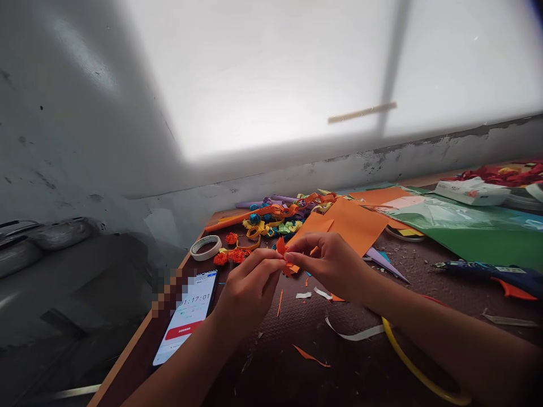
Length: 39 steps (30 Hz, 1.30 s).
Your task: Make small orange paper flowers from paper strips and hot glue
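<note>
A small folded piece of orange paper (281,246) is pinched between both hands above the table. My left hand (250,282) grips it from the left, fingertips closed together. From the right, my right hand (324,257) pinches the same piece between thumb and forefinger. My fingers cover much of its lower part. Just behind the hands lie orange paper sheets (358,223). To the left of them are orange paper flowers (235,256) and a roll of masking tape (206,247).
A phone (186,319) showing a timer lies at the table's left edge. Colourful paper strips (292,209) are heaped at the back. Green sheets (466,226) and a dark glue gun (487,271) lie right. Paper scraps (311,356) and a yellow ring (411,362) are in front.
</note>
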Available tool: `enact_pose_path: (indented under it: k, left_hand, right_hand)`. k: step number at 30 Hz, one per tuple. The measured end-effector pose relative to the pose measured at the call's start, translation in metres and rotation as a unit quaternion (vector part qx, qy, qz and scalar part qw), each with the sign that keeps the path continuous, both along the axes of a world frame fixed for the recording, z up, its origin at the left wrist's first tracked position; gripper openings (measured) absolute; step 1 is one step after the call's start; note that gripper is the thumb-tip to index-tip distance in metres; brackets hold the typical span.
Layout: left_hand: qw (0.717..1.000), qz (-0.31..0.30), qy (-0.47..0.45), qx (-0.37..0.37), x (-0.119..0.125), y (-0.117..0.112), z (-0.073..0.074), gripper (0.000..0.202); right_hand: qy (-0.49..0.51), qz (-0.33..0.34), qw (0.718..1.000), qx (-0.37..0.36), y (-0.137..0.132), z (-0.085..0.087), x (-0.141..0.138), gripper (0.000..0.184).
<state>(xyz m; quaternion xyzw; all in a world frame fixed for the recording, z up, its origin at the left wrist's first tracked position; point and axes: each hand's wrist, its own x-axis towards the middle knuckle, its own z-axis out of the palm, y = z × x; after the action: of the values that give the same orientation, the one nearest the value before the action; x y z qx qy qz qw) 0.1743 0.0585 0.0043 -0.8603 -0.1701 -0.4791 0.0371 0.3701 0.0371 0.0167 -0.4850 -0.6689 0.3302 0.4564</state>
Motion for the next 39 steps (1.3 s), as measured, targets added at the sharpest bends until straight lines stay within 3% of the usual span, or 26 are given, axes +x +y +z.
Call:
enact_pose_path:
  k: [6, 10, 13, 16, 20, 26, 30, 33, 39]
  left_hand:
    - [1.0, 0.001, -0.008, 0.001, 0.002, -0.001, 0.0, 0.02]
    - [1.0, 0.002, 0.009, 0.012, 0.003, -0.003, 0.001, 0.02]
    - [0.999, 0.008, 0.027, 0.031, 0.004, -0.004, 0.0, 0.019]
    - [0.999, 0.023, -0.002, 0.029, 0.005, -0.004, -0.001, 0.019]
    - [0.998, 0.051, -0.043, 0.004, 0.005, -0.001, -0.003, 0.018]
    - [0.998, 0.048, -0.037, -0.03, 0.005, 0.002, -0.004, 0.012]
    - [0.998, 0.051, -0.034, -0.034, 0.004, 0.003, -0.004, 0.013]
    - [0.997, 0.052, -0.036, -0.035, 0.003, 0.004, -0.005, 0.014]
    - [0.997, 0.052, -0.041, -0.045, 0.002, 0.005, -0.006, 0.015]
  right_hand:
    - [-0.111, -0.005, 0.978, 0.176, -0.003, -0.003, 0.001, 0.015]
    - [-0.166, -0.008, 0.959, 0.231, -0.009, -0.001, 0.0, 0.018]
    - [-0.155, -0.026, 0.968, 0.195, -0.009, 0.0, -0.002, 0.015]
    - [-0.094, -0.033, 0.99, 0.099, -0.004, -0.001, -0.002, 0.02]
    - [-0.034, 0.002, 0.999, 0.021, 0.001, -0.001, 0.0, 0.031]
    - [0.036, 0.062, 0.997, -0.031, 0.001, 0.001, 0.001, 0.027]
    - [0.02, 0.057, 0.998, -0.024, 0.001, 0.001, 0.001, 0.026]
    - [-0.029, 0.036, 0.999, 0.021, -0.001, 0.001, 0.001, 0.028]
    - [-0.125, -0.002, 0.985, 0.121, -0.005, -0.001, 0.001, 0.007]
